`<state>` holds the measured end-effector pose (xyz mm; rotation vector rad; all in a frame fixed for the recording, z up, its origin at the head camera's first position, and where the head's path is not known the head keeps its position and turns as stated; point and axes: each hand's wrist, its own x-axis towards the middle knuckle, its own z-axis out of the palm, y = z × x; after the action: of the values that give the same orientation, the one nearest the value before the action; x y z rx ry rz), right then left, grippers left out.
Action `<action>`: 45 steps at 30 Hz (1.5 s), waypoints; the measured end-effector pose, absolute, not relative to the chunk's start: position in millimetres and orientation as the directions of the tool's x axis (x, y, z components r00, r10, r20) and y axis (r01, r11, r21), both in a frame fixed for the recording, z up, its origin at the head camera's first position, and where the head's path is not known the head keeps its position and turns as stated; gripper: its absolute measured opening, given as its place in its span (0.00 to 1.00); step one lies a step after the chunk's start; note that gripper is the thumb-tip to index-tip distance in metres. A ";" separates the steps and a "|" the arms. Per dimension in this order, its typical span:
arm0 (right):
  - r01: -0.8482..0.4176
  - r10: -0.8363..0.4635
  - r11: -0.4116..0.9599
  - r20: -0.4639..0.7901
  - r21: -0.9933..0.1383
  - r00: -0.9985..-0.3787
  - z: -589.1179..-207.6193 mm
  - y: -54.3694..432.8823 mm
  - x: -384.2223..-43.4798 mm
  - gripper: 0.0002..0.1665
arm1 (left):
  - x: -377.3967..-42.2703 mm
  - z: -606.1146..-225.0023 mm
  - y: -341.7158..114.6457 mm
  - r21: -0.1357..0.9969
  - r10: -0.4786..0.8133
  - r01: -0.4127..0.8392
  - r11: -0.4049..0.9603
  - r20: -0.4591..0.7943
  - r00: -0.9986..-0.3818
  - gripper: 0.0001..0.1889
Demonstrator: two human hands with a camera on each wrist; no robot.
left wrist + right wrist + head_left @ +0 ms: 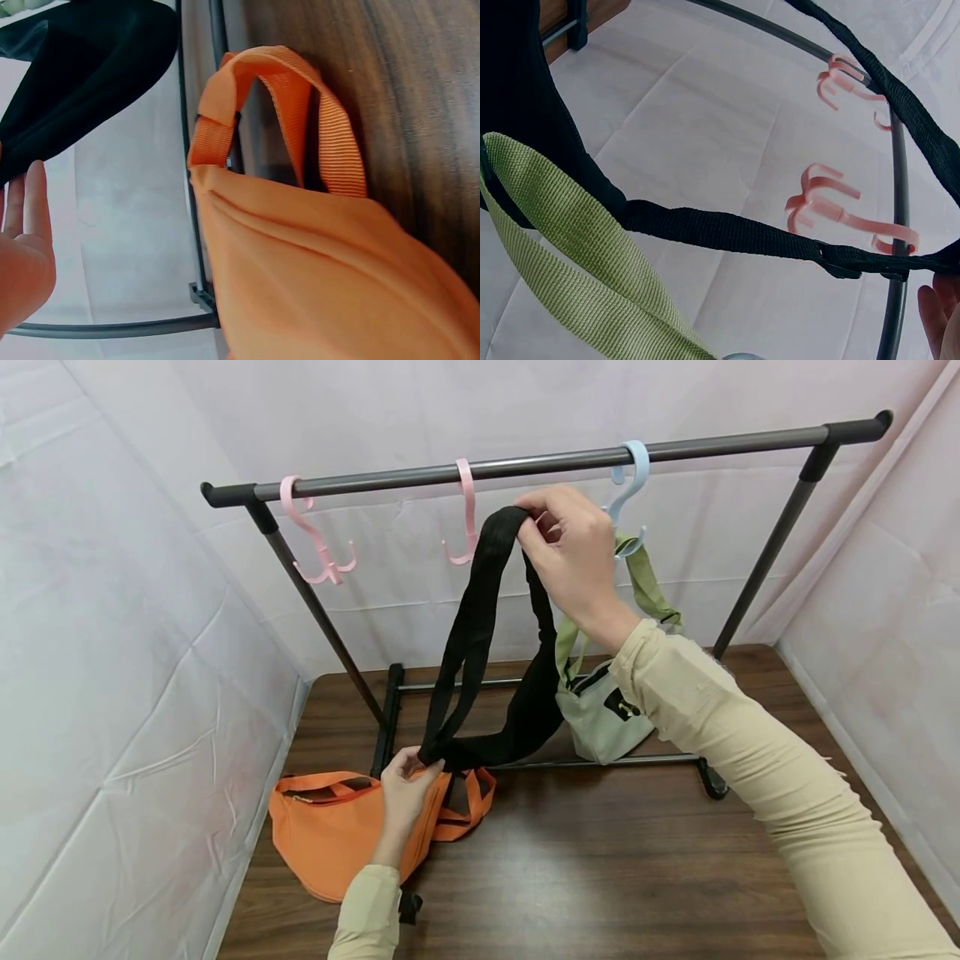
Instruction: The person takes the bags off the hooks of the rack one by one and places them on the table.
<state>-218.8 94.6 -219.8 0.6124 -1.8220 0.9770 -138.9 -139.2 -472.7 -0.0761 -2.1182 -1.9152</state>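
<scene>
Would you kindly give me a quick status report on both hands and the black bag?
Right hand pinches black bag strap at rail height, near middle pink hook. Left hand grips bag's lower end. Orange bag lies beneath; green bag hangs close behind.

Standing by the table [615, 877], I see bare wood across its near middle and right, room enough for a hand to pass. The orange bag [337, 835] blocks the near left corner, lying against the rack's left foot [387, 718]. Farther back, the rack's low bars run across, and the green bag [600, 714] hangs from the blue hook [630, 485], filling the space right of centre. The black bag [510, 710] and its strap span the middle, close under the middle pink hook [465, 514]. Between the left pink hook [315, 535] and the middle one, the rail [525, 464] is open. White sheeting walls close in on left, right and far sides.
</scene>
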 end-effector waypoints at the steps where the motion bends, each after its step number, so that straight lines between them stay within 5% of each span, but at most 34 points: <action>1: -0.747 0.006 0.558 0.902 -0.360 -0.431 -220.3 95.6 -219.8 0.08 | -138.3 -468.0 -138.6 0.961 -0.146 0.248 0.123 0.265 -0.953 0.07; 16: -0.675 -0.012 0.647 0.881 -0.354 -0.473 -234.6 110.5 -235.3 0.08 | -136.1 -433.9 -150.3 0.868 -0.182 0.435 0.238 0.480 -0.858 0.04; 24: -0.619 -0.135 0.730 0.828 -0.289 -0.545 -246.5 108.7 -234.6 0.09 | -135.6 -426.3 -159.7 0.835 -0.235 0.533 0.137 0.550 -0.801 0.04; 34: -0.576 -0.210 0.788 0.783 -0.219 -0.585 -264.4 106.1 -239.9 0.09 | -134.7 -421.2 -169.1 0.847 -0.200 0.531 -0.015 0.517 -0.832 0.08; 45: -0.556 -0.283 0.813 0.717 -0.172 -0.637 -285.4 98.5 -243.3 0.08 | -146.8 -434.6 -179.5 0.852 -0.215 0.523 0.015 0.514 -0.831 0.08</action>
<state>-243.3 98.5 -285.4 0.6134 -2.2848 0.4976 -146.8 -179.5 -434.6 -0.3153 -1.7837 -1.8680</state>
